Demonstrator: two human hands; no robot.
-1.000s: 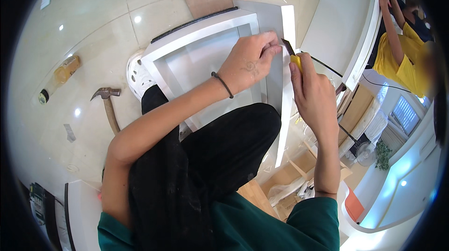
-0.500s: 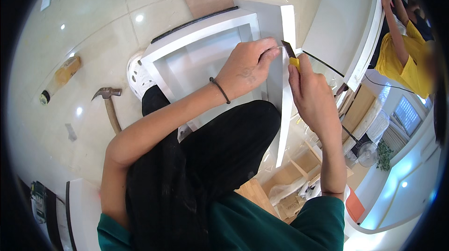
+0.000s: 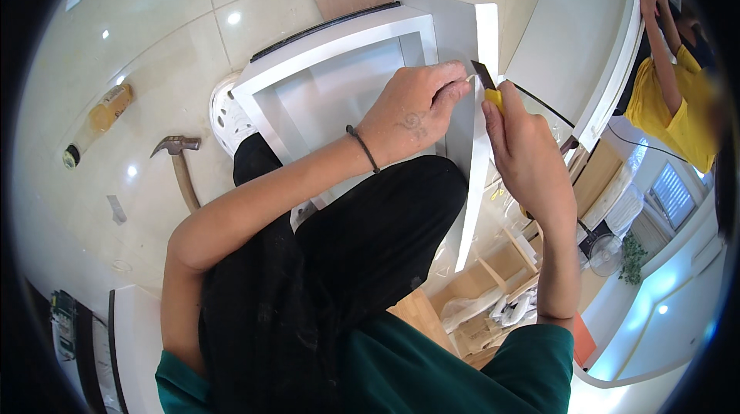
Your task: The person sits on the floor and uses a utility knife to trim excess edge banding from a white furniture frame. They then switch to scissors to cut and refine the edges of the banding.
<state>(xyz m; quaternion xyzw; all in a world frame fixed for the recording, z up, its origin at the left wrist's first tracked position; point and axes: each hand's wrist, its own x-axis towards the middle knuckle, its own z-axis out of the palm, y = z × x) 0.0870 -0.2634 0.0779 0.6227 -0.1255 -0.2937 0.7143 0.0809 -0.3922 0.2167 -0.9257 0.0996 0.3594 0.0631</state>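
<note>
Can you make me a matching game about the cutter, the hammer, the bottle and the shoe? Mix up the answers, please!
Things:
1. Utility knife
2. Claw hammer
3. Bottle
4. Clog

Matches:
A. yellowish, lying on its side on the tiled floor
B. white, with holes
C. held in the right hand
D. metal head, wooden handle

Right pairs: 1-C, 2-D, 3-A, 4-B
</note>
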